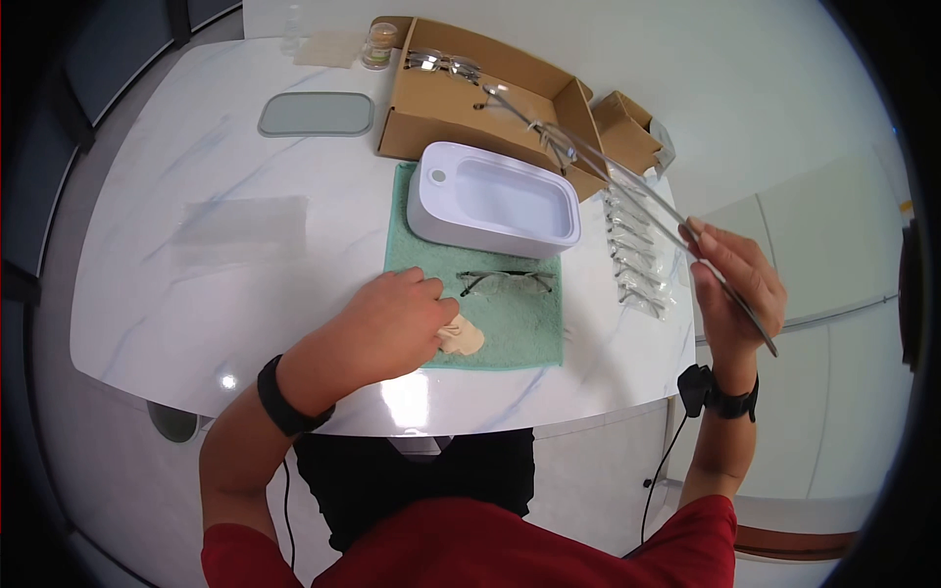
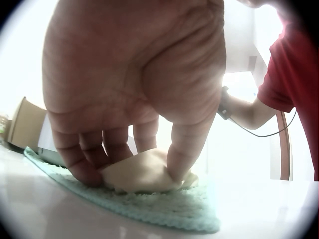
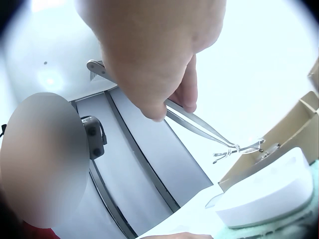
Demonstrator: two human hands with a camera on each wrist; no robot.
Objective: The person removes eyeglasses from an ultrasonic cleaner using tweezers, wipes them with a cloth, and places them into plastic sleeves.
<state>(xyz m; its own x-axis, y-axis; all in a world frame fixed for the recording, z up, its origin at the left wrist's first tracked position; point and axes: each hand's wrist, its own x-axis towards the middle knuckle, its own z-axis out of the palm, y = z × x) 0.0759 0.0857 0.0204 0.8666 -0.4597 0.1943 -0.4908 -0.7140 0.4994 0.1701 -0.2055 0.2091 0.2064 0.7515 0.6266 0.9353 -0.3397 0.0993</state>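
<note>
In the head view my left hand [image 1: 392, 318] is down on a green towel [image 1: 524, 338]. Its fingers and thumb pinch a crumpled beige cloth [image 1: 463, 338], which the left wrist view shows pressed against the towel. My right hand [image 1: 740, 284] is raised at the right and holds long metal tweezers [image 3: 199, 121]. At their tips hangs a pair of glasses [image 3: 239, 148], tilted, over the near side of the cardboard box in the head view. Another pair of glasses [image 1: 508, 277] lies on the towel, just right of my left hand.
A white oblong tub [image 1: 480, 235] stands on the towel's back part. Behind it, the open cardboard box [image 1: 407, 127] contains more glasses [image 1: 443, 65]. Several bagged glasses [image 1: 635, 255] lie in a row at the right. A grey lid [image 1: 316, 115] and a clear sheet [image 1: 243, 230] lie left.
</note>
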